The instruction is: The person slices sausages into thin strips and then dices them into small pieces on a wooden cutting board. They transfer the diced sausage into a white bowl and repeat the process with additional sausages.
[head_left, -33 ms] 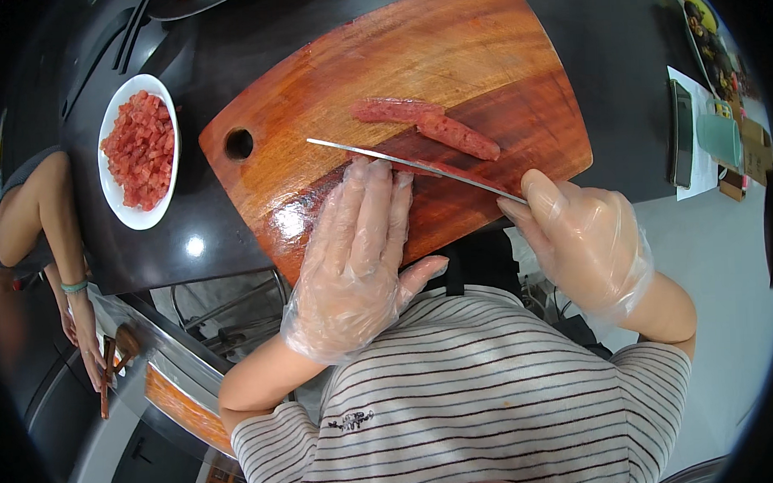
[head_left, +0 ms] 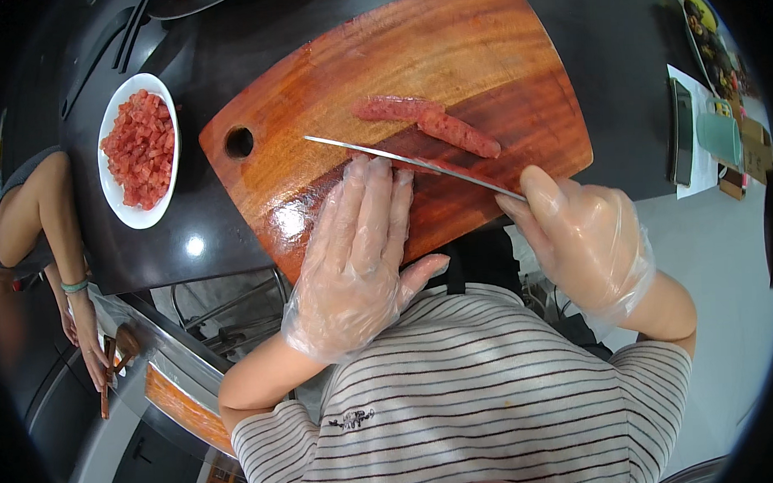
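My right hand (head_left: 584,239), in a clear plastic glove, is closed round the handle of a knife (head_left: 452,173). Its thin blade shows nearly edge-on and slants up to the left across the wooden cutting board (head_left: 447,35). My gloved left hand (head_left: 357,242) has its fingers stretched forward, with the thumb apart. Its fingertips press a piece of sausage (head_left: 426,165) against the board, right beside the blade; most of this piece is hidden by the knife and fingers. Beyond the blade lie two more reddish sausage pieces (head_left: 458,134), end to end at an angle.
A white oval bowl (head_left: 176,155) of diced red meat stands left of the board on the dark table (head_left: 220,222). Black chopsticks (head_left: 132,33) lie at the far left. A phone (head_left: 681,133) and a green container (head_left: 720,138) are at the right. Another person's arm (head_left: 58,210) shows at the left.
The knife tip has shifted very slightly to the left. Both hands and the sausage pieces stay nearly where they were.
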`<state>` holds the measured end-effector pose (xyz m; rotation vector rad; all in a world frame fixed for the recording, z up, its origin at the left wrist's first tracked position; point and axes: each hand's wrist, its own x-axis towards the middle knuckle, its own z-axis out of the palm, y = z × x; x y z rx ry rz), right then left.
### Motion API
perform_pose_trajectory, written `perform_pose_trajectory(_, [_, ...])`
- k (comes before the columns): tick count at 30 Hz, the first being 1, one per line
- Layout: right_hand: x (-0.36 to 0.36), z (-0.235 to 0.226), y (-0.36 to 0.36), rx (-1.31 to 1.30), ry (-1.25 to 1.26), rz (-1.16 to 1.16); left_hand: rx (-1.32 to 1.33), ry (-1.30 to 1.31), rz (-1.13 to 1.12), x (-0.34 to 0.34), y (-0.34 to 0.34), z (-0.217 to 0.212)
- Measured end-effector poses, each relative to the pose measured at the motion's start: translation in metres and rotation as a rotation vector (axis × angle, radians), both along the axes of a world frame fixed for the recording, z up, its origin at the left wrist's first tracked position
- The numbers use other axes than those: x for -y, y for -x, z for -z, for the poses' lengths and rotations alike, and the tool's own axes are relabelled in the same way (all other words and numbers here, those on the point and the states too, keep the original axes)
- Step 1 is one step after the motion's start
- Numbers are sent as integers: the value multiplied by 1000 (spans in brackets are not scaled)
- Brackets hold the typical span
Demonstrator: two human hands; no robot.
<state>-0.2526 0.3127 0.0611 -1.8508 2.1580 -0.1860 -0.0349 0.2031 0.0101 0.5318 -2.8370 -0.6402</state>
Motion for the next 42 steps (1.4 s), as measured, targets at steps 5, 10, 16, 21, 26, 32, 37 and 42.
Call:
perform_pose_trajectory(5, [27,13,-13,28,113,-53,33,61,-14,2,5,-2])
perform_pose_trajectory(10, [-6,0,-3,-10,-34,62,-10,26,-14,-2,-1,2])
perform_pose_trajectory(16, [27,19,-13,30,130,-13,6,40,0,0,2,1])
perform_pose_trajectory(21, [3,10,-3,27,12,87,-15,-11,-23,0,1,-4])
perform_pose_trajectory(26, [12,1,17,461,78,176,-57,-96,-15,6,-2,-22])
perform_pose_trajectory(32, [5,10,37,752,227,289,-170,111,-110,55,27,-45])
perform_pose_trajectory(37, [-8,7,43,851,281,450,49,103,83,95,60,-46])
perform_pose_trajectory(42, [-23,15,46,951,299,535,187,39,139,111,80,-57])
